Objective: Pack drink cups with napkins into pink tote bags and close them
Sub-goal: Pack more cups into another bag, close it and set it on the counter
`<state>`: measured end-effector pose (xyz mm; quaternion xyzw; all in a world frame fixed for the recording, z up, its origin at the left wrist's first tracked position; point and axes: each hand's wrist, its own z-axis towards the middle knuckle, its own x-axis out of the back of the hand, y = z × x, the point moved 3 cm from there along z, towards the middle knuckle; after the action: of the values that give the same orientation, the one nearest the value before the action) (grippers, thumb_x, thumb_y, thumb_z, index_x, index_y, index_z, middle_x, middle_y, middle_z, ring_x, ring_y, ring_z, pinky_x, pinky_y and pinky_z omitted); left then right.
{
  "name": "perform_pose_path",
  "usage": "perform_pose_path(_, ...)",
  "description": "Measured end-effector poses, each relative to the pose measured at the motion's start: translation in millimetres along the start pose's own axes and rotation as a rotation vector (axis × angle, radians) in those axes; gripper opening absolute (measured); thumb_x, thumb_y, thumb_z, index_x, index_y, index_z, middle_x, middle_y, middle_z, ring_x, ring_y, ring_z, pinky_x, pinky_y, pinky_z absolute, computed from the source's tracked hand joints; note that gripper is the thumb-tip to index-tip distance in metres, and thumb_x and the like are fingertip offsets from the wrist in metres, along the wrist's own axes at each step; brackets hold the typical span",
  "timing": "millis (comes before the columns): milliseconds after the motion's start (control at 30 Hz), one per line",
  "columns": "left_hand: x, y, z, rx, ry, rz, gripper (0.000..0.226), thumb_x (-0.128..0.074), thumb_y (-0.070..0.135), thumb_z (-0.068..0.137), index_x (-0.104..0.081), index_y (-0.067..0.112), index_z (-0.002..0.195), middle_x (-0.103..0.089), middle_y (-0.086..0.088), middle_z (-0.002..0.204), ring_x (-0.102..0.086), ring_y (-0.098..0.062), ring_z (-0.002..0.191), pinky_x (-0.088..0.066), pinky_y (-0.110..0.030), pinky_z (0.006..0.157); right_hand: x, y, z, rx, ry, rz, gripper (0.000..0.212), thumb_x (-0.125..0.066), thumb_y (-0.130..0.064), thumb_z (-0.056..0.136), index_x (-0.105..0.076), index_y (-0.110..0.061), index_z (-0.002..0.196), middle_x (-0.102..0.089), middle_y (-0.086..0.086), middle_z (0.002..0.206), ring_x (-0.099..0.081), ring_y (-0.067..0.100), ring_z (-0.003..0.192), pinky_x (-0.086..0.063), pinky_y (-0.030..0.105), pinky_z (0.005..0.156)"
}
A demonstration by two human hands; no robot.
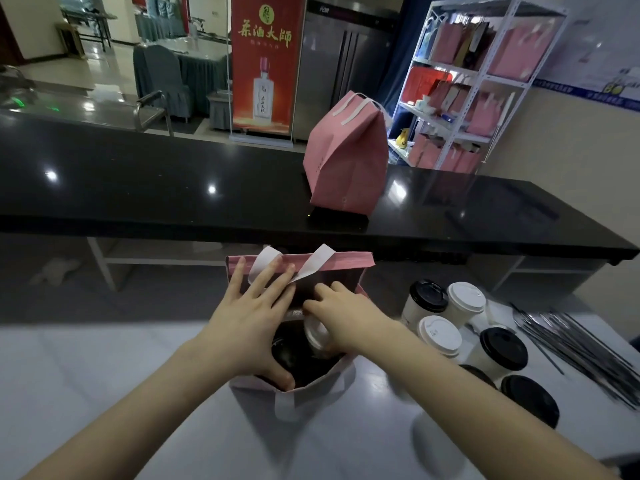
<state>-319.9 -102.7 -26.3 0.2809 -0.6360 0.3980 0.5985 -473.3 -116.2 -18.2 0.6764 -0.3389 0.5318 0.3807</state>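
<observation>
Right now your left hand (pixel 249 323) lies spread over the mouth of the open bag (pixel 346 262), which stands on the white worktop (pixel 104 375) straight in front of you. That hand's fingers (pixel 273 277) are straight and apart, pressing on the far wall by a white handle (pixel 320 259), while the thumb rests on the near rim. Your right hand (pixel 341 318) reaches in from the right, its fingers curled round a white-lidded cup (pixel 317 336). You hold it tilted, just inside the mouth. A dark lid (pixel 287 355) shows deeper in the bag, beside that cup; what it sits on is too shadowed to tell. Spare cups (pixel 440 332) stand grouped on the worktop just right of the bag, some with black lids and some with white. Near them, farther right, lies a spread of thin dark straws (pixel 581 344). A closed bag (pixel 346 161) stands upright on the black worktop (pixel 173 188) beyond, handles folded over its top. Behind that, a white shelf (pixel 464 84) holds more pink bags, and a red banner (pixel 265 64) stands to its left.
</observation>
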Motion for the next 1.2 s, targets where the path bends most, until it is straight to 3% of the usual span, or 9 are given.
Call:
perform_pose_path(167, -2, -3, -1, 0.003, 0.011, 0.001, 0.137, -0.042, 0.092, 0.05, 0.0, 0.014, 0.154, 0.021, -0.005, 0.16, 0.041, -0.023, 0.137, 0.035, -0.055, 0.102, -23, 0, 12, -0.033, -0.096, 0.029, 0.063, -0.073, -0.022, 0.075, -0.046, -0.021, 0.132, -0.042, 0.007, 0.128, -0.043, 0.029, 0.112, -0.05, 0.04, 0.082)
perform_pose_path(467, -7, -15, 3, 0.008, 0.001, -0.022, 0.134, -0.044, 0.091, 0.054, -0.002, 0.013, 0.154, 0.019, -0.006, 0.161, 0.043, -0.024, 0.136, 0.029, -0.057, 0.107, -31, 12, 24, -0.052, 0.009, 0.102, 0.068, -0.076, -0.032, 0.071, -0.044, -0.021, 0.13, -0.041, 0.002, 0.128, -0.042, 0.026, 0.109, -0.048, 0.037, 0.081)
perform_pose_path(767, -8, -15, 13, -0.014, 0.001, -0.06, 0.129, -0.044, 0.089, 0.059, 0.0, 0.013, 0.154, 0.017, -0.006, 0.161, 0.038, -0.025, 0.139, 0.022, -0.059, 0.11, -46, 14, 39, -0.053, 0.017, 0.063, 0.074, -0.07, -0.033, 0.079, -0.032, -0.021, 0.142, -0.033, 0.006, 0.14, -0.035, 0.028, 0.121, -0.044, 0.043, 0.087)
perform_pose_path(867, -9, -17, 16, -0.015, 0.005, -0.054, 0.127, -0.043, 0.088, 0.06, 0.0, 0.013, 0.154, 0.015, -0.006, 0.162, 0.037, -0.025, 0.14, 0.026, -0.058, 0.108, -51, 13, 50, -0.042, -0.029, 0.072, 0.076, -0.071, -0.025, 0.079, -0.031, -0.019, 0.143, -0.031, 0.009, 0.142, -0.033, 0.031, 0.124, -0.05, 0.047, 0.091)
perform_pose_path(1200, -12, -27, 31, -0.032, -0.031, -0.078, 0.126, -0.044, 0.088, 0.064, 0.001, 0.012, 0.154, 0.015, -0.008, 0.162, 0.035, -0.024, 0.14, 0.027, -0.056, 0.109, -58, 19, 71, -0.03, -0.111, 0.024, 0.079, -0.07, -0.026, 0.079, -0.028, -0.018, 0.146, -0.034, 0.014, 0.141, -0.039, 0.038, 0.12, -0.042, 0.045, 0.099)
